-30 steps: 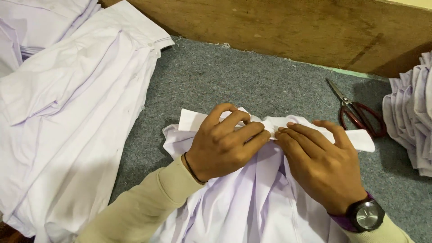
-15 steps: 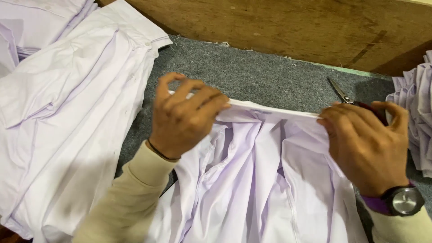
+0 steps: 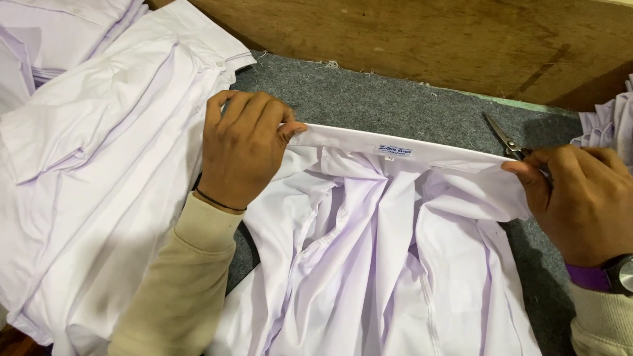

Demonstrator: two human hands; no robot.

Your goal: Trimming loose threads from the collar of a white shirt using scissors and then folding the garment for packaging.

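Collar [image 3: 402,150] of white shirt [image 3: 389,264] now drawn taut on grey felt table [image 3: 369,99], left hand [image 3: 241,148] and right hand [image 3: 580,198] moved apart from centre, each pinching one end, scissors [image 3: 504,140] just behind.

One head-worn view, looking steeply down and close over the grey table [image 3: 395,99], facing the wooden board [image 3: 428,39] at its far edge.

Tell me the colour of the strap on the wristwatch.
Purple; the wristwatch sits on the right hand, seen in the head view at the right edge.
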